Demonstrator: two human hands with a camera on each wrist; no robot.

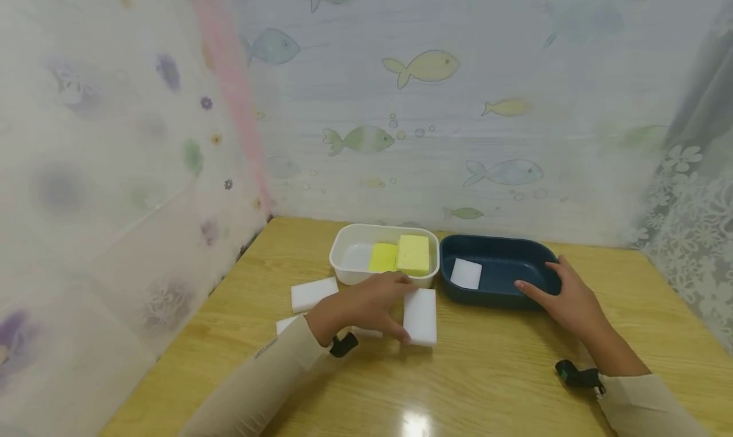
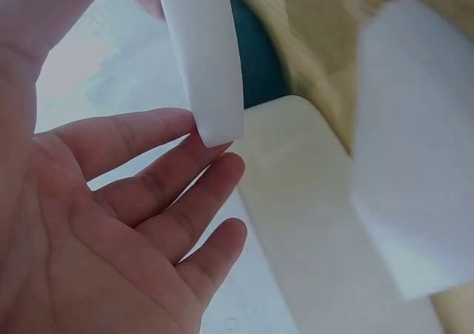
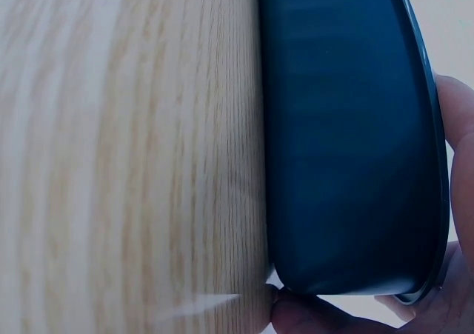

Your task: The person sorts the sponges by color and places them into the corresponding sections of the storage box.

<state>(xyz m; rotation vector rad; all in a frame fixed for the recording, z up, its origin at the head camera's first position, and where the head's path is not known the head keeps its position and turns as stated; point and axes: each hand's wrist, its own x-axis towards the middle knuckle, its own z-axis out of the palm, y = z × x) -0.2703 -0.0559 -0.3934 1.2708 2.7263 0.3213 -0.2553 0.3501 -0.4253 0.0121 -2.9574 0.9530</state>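
My left hand point(image 1: 366, 302) pinches a white sponge block point(image 1: 420, 316) between thumb and fingers, in front of the white container. In the left wrist view that sponge block point(image 2: 206, 60) meets the fingertips at its lower end. My right hand point(image 1: 574, 302) holds the right end of a dark blue container point(image 1: 492, 299); the right wrist view shows its fingers round the container's end wall point(image 3: 355, 149). Inside the blue container lies one white sponge block point(image 1: 466, 274). The white container point(image 1: 343, 275) holds two yellow sponge blocks point(image 1: 413, 254).
More white sponge blocks lie left of my left hand: one point(image 1: 314, 294) below the white container, another point(image 1: 286, 324) partly behind the sleeve, and one point(image 1: 366, 332) under the hand. The containers stand side by side on the wooden table point(image 1: 487, 386), before a fish-patterned curtain point(image 1: 424, 119).
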